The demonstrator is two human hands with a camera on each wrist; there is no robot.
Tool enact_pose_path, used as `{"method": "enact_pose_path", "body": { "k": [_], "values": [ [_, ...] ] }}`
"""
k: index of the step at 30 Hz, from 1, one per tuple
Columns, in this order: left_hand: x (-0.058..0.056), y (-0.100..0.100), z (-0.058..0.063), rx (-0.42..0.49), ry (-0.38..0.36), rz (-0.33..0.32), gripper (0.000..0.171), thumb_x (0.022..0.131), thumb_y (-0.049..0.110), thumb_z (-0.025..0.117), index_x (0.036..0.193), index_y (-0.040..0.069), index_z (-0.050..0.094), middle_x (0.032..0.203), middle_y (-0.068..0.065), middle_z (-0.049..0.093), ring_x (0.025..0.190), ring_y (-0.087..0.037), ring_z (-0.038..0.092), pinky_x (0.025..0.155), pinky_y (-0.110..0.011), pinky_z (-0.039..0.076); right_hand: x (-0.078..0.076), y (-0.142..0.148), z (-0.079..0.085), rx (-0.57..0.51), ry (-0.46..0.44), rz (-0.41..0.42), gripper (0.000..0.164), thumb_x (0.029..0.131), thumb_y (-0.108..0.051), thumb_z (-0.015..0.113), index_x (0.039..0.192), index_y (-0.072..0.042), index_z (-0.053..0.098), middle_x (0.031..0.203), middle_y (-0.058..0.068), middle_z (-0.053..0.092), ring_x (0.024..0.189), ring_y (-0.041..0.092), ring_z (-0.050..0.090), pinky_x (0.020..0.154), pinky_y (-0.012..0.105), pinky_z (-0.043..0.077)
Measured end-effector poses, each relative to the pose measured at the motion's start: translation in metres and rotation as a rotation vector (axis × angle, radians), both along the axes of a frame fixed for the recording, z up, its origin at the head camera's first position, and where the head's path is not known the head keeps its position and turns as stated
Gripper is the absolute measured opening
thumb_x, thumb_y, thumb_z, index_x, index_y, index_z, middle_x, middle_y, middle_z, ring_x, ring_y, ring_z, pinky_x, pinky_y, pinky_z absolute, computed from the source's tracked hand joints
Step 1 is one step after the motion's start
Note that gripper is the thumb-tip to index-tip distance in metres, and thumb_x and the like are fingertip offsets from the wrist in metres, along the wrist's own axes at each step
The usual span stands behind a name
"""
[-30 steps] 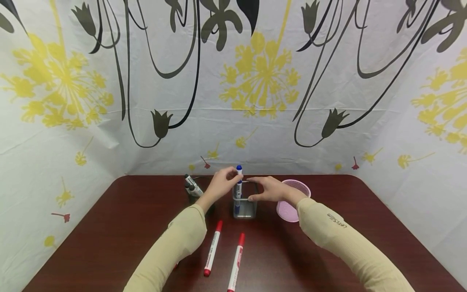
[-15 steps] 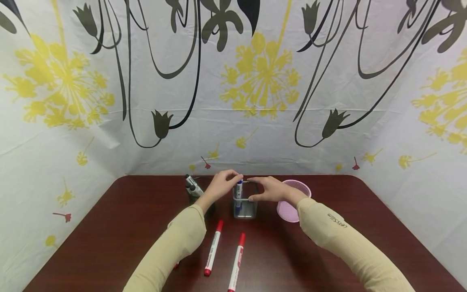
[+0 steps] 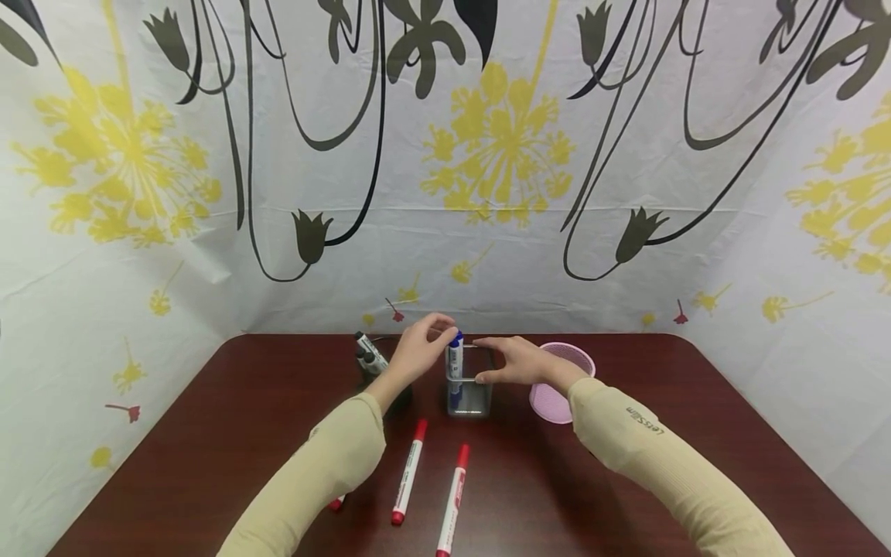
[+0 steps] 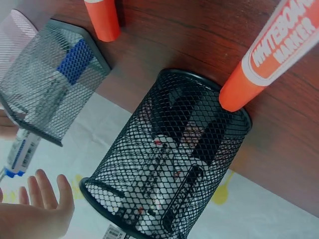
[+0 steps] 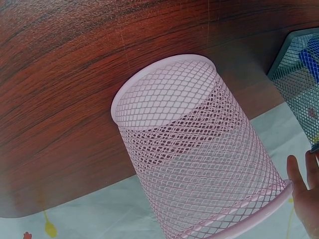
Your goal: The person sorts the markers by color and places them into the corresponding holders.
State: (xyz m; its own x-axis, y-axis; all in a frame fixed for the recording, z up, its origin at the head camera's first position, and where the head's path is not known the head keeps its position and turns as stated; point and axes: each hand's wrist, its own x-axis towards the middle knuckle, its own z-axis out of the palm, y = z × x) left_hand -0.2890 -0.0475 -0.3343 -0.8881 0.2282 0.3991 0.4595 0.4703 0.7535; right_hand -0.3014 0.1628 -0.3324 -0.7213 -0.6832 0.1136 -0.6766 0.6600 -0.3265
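Observation:
A blue-capped marker (image 3: 455, 362) stands upright in the left part of a square grey mesh pen holder (image 3: 475, 406). My left hand (image 3: 420, 350) is at the marker's top, thumb near its cap end. In the left wrist view, that hand (image 4: 45, 211) has its fingers straight and apart from the marker (image 4: 21, 154). My right hand (image 3: 517, 361) grips the holder across its rim, thumb in front and fingers behind. Only part of this hand (image 5: 308, 201) shows in the right wrist view, beside the pink mesh cup (image 5: 199, 149).
Left of the holder stands a round black mesh cup (image 4: 174, 73) with several black-capped markers. Two red markers (image 3: 408, 473) lie on the dark wood table (image 3: 557, 495) in front; a third red marker (image 3: 337, 503) is mostly hidden by the left sleeve. Patterned cloth (image 3: 390, 263) hangs behind.
The blue-capped marker has gone down into the holder. My left hand has let go of it and shifted slightly up and left. The right hand has stayed at the holder's rim.

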Motion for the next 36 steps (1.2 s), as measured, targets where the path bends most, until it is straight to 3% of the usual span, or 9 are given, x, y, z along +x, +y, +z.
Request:
{"method": "enact_pose_path", "body": {
  "k": [2,7,10,14,20,24,29,36],
  "values": [
    [0.004,-0.002,0.001,0.021,0.023,-0.016,0.024,0.088,0.025,0.055,0.107,0.009,0.058,0.099,-0.003,0.06,0.089,-0.016,0.057,0.075,-0.031,0.045,0.0,0.0,0.0,-0.002,0.005,0.001,0.068,0.077,-0.042,0.064,0.128,-0.003,0.044,0.098,0.011,0.058,0.077,0.019,0.051,0.073,0.035,0.041],
    [0.018,-0.007,0.0,0.03,0.095,-0.03,0.024,0.088,0.02,0.056,0.109,0.009,0.058,0.105,-0.003,0.057,0.094,-0.013,0.054,0.078,-0.031,0.044,0.0,0.001,-0.002,-0.024,0.024,0.013,0.067,0.077,-0.041,0.064,0.128,-0.003,0.045,0.123,0.012,0.05,0.104,0.023,0.051,0.086,0.04,0.039],
    [0.031,-0.011,0.0,0.018,0.148,-0.051,0.024,0.087,0.018,0.057,0.108,0.007,0.058,0.104,-0.003,0.056,0.095,-0.015,0.052,0.079,-0.033,0.043,0.001,0.0,-0.005,-0.033,0.031,0.014,0.068,0.077,-0.041,0.064,0.128,-0.003,0.044,0.124,0.012,0.049,0.105,0.023,0.05,0.087,0.04,0.038],
    [0.049,-0.015,0.001,0.004,0.213,-0.136,0.023,0.086,0.015,0.058,0.107,0.005,0.059,0.101,-0.003,0.056,0.093,-0.015,0.052,0.079,-0.035,0.043,0.001,0.001,-0.007,-0.045,0.057,0.021,0.067,0.078,-0.042,0.063,0.128,-0.002,0.044,0.124,0.013,0.048,0.108,0.024,0.048,0.088,0.041,0.037],
    [0.071,-0.029,0.0,-0.111,0.392,-0.266,0.019,0.083,0.013,0.061,0.102,0.011,0.061,0.103,0.003,0.056,0.099,-0.009,0.049,0.084,-0.029,0.039,0.003,0.01,0.001,-0.096,0.11,-0.002,0.064,0.081,-0.042,0.06,0.128,-0.003,0.044,0.124,0.014,0.048,0.113,0.027,0.043,0.092,0.041,0.034],
    [0.082,-0.04,-0.006,-0.188,0.484,-0.303,0.016,0.082,0.014,0.062,0.098,0.012,0.063,0.103,0.001,0.057,0.099,-0.009,0.048,0.084,-0.029,0.04,0.005,0.025,0.013,-0.106,0.16,-0.045,0.061,0.082,-0.04,0.059,0.129,-0.005,0.044,0.126,0.012,0.046,0.116,0.026,0.04,0.093,0.042,0.031],
    [0.094,-0.057,-0.014,-0.29,0.531,-0.307,0.014,0.082,0.016,0.062,0.095,0.014,0.063,0.102,0.003,0.057,0.098,-0.008,0.049,0.085,-0.03,0.039,0.011,0.051,0.022,-0.112,0.193,-0.123,0.059,0.083,-0.04,0.058,0.129,-0.007,0.043,0.128,0.012,0.044,0.118,0.027,0.038,0.093,0.044,0.031],
    [0.107,-0.082,-0.024,-0.443,0.542,-0.352,0.011,0.083,0.019,0.06,0.093,0.017,0.063,0.091,0.013,0.057,0.085,-0.003,0.052,0.074,-0.023,0.043,0.015,0.09,0.014,-0.092,0.237,-0.181,0.059,0.081,-0.033,0.062,0.127,-0.002,0.044,0.126,0.015,0.045,0.117,0.031,0.038,0.093,0.046,0.029]
  ]
}}
